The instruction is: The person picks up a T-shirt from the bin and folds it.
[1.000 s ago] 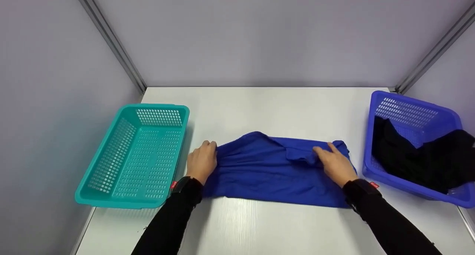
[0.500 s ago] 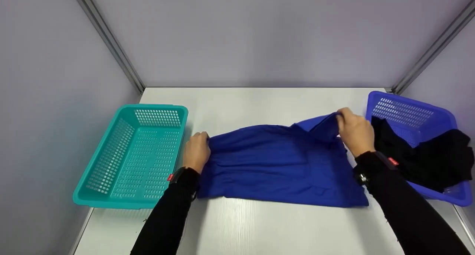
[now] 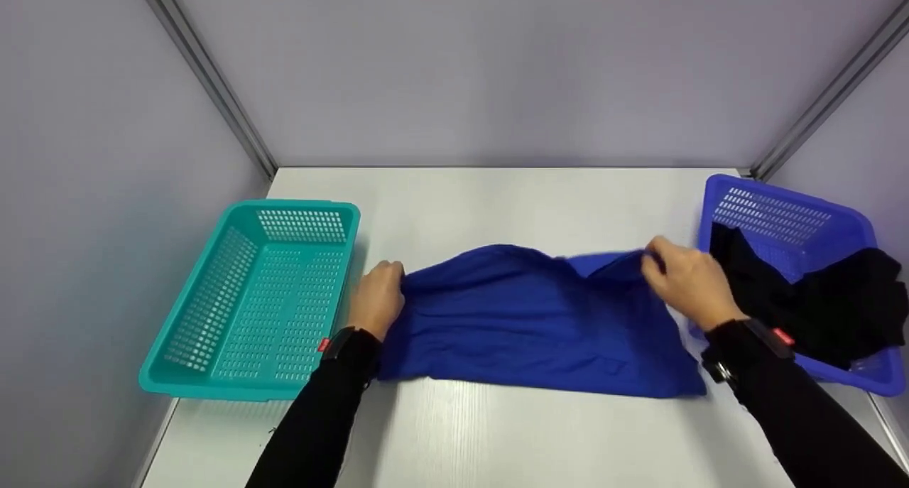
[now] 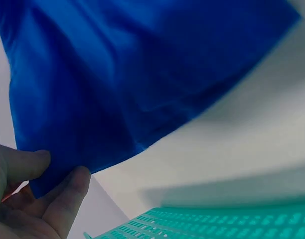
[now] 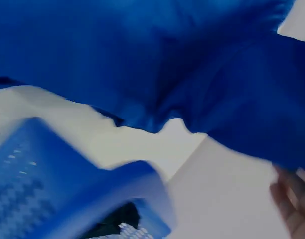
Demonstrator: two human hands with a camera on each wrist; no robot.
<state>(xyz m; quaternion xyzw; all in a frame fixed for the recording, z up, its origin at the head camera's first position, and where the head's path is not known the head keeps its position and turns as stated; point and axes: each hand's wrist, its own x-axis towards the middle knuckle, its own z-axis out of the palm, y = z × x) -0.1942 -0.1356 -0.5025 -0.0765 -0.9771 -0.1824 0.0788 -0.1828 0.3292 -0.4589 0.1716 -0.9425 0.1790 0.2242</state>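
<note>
A dark blue garment (image 3: 525, 324) stretches sideways between both hands, its near edge lying on the white table and its far edge lifted. My left hand (image 3: 378, 300) pinches the far left corner; in the left wrist view, thumb and fingertips (image 4: 75, 181) hold that corner of cloth. My right hand (image 3: 689, 282) grips the far right end, where a flap of cloth folds over. The right wrist view is blurred, but the hand (image 5: 294, 204) touches the hanging edge of the blue fabric (image 5: 252, 99). What lies under the upper layer is hidden.
A turquoise basket (image 3: 245, 388) with nothing visible inside stands on the left. Close beyond the right hand, a blue-violet basket (image 3: 788, 193) holds black cloth (image 3: 838, 303). Pale panels (image 3: 454, 69) enclose the table (image 3: 461, 431) at the back and sides.
The right hand moved from the flap to the garment's far right end, raised it and spread it outward, then lowered it slightly. The left hand kept its corner, shifting little. The baskets stayed put.
</note>
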